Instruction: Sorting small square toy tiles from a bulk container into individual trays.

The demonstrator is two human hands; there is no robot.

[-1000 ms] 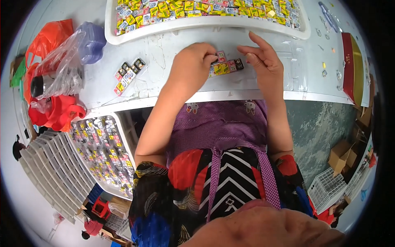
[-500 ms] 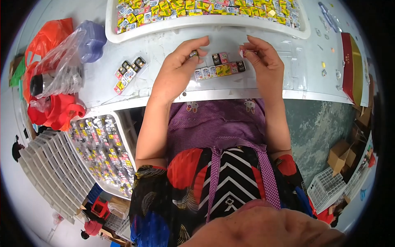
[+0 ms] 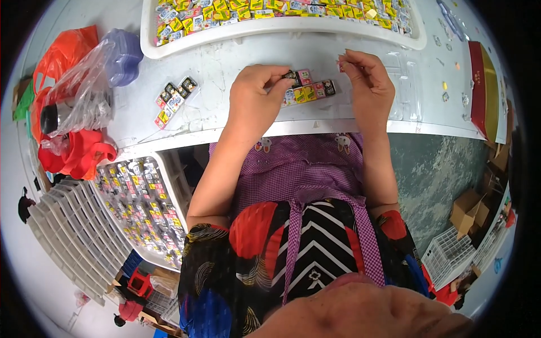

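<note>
The left hand pinches a small black block at the short top row, so this looks like lining blocks up. The right hand pinches a tiny pink block, right of the longer row; adding it would need a soft, straight push. The blocks look hard, shiny and boxy on the smooth, pale surface.
</note>
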